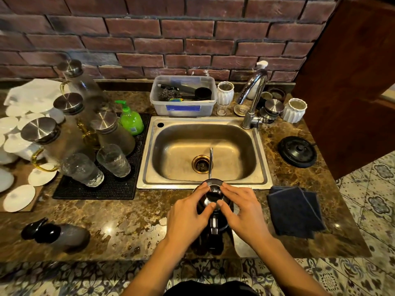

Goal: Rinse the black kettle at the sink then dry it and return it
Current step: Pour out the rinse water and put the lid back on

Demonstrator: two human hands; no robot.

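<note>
The black kettle (213, 197) stands on the marble counter just in front of the steel sink (147, 159), its thin silver spout pointing up over the basin. My left hand (188, 214) and my right hand (241, 210) wrap around its top from either side, fingertips on the shiny lid. Its dark handle shows between my wrists. Right of the sink on the counter sits the round black kettle base (297, 151). A folded dark blue cloth (296, 212) lies right of my right hand. The chrome tap (252, 97) runs no water.
A black mat (119, 189) left of the sink carries glass jugs with steel lids, two tumblers and a green soap bottle (130, 119). White saucers crowd the far left. A plastic tub (183, 107) with scrubbers sits behind the sink. A dark bottle (55, 233) lies front left.
</note>
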